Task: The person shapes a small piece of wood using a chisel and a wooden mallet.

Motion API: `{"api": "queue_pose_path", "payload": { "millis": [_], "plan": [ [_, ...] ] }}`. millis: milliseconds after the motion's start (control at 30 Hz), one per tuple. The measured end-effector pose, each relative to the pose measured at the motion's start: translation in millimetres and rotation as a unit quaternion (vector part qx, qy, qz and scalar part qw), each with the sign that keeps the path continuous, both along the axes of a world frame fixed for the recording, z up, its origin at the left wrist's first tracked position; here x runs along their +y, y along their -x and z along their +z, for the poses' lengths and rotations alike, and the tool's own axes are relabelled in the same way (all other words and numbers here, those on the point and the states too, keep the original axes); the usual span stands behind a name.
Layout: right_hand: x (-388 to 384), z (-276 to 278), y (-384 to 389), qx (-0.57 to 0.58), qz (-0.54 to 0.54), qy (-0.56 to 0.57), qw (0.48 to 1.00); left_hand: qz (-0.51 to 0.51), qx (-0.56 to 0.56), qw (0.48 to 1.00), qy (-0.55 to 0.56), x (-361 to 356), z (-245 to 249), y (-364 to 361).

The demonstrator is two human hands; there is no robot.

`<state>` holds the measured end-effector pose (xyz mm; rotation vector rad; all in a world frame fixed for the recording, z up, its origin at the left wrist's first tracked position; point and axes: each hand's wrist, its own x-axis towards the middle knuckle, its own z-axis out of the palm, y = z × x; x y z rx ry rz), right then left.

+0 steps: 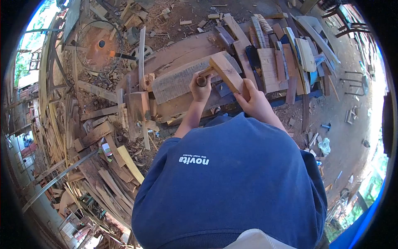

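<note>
My left hand (200, 88) is closed round a tool with a dark round wooden handle (201, 81), its handle end facing the camera. The tool's far end reaches toward the upper end of a wooden block (226, 74); whether they touch is too small to tell. The lower end of this block is gripped between the thumb and fingers of my right hand (248, 97). Under both hands lies a wide, rough grey board (182, 81) on top of a larger brown plank (178, 54).
Boards and planks (271, 68) are stacked to the right of the hands. An upright wooden piece (141, 103) stands at the left. Scrap wood (99, 166) is heaped at lower left, and a round wire guard (99, 45) is at upper left.
</note>
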<state>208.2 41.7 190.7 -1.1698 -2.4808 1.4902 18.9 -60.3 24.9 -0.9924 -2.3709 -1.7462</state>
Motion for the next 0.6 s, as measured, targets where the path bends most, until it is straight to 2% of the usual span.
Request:
{"api": "queue_pose_path", "payload": {
  "millis": [400, 467, 500, 567, 600],
  "plan": [
    [0.0, 1.8, -4.1, -0.029, -0.004, -0.039, 0.999, -0.027, -0.068, 0.997, 0.024, 6.3, 14.4, -2.5],
    [0.8, -3.1, -5.1, -0.023, -0.001, -0.052, 0.998, 0.027, -0.079, 0.996, -0.019, 7.6, 20.6, -6.4],
    [1.5, -3.7, -6.1, -0.024, -0.004, -0.051, 0.998, 0.024, -0.080, 0.996, -0.018, 6.6, 18.0, -5.2],
    [2.0, -4.7, -7.7, -0.016, -0.005, -0.058, 0.998, 0.022, -0.144, 0.984, -0.105, -2.0, 9.3, 4.3],
    [2.1, -4.6, -8.3, -0.017, -0.008, -0.057, 0.998, 0.019, -0.145, 0.984, -0.103, -11.8, 2.6, 14.5]
  ]
}}
